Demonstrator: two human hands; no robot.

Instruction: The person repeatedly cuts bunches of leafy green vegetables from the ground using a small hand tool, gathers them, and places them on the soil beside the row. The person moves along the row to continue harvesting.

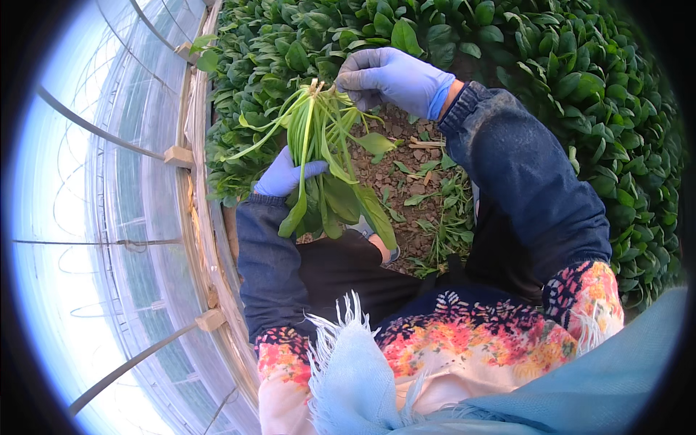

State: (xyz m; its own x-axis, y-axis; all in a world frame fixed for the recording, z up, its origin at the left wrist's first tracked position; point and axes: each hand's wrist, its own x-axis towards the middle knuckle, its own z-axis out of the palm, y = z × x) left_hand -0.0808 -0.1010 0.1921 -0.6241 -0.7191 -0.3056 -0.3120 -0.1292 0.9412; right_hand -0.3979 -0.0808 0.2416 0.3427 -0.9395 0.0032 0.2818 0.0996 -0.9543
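A bunch of leafy greens, probably spinach (312, 128), is held upside down in front of me, its cut root ends up and its leaves hanging. My left hand (284, 175), in a blue-violet disposable glove, wraps the stems from the left, thumb across the front. My right hand (394, 79), gloved alike with soiled fingertips, is at the root ends on the bunch's right side. Its thumb and forefinger are pinched together on a stem end there; the other fingers curl below. Part of the left hand's fingers is hidden behind the stems.
Dense spinach plants (576, 81) grow ahead and to the right. Loose leaves (448, 217) lie on crumbly soil (410, 187) between my legs. Along the left runs a plastic-film greenhouse wall (130, 201) with bowed rods and wooden blocks (179, 156). A fringed blue scarf (353, 375) hangs below me.
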